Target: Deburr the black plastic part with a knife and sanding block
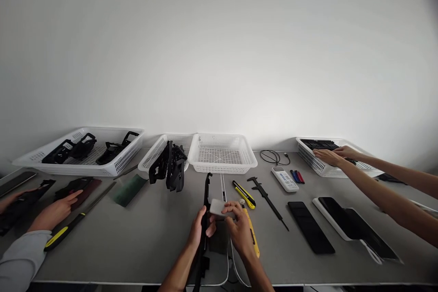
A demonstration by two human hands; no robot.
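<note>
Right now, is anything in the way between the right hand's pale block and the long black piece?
Nothing visible is: the right hand holds the pale block right beside the long black piece in the left hand. Whether they touch, I can't tell. The yellow cutter lies off to the right.

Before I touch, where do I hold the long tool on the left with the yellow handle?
Probably its thick handle, coming from the right: it lies toward the table's front, the thin shaft points away, and another person's hand is close on its left.
</note>
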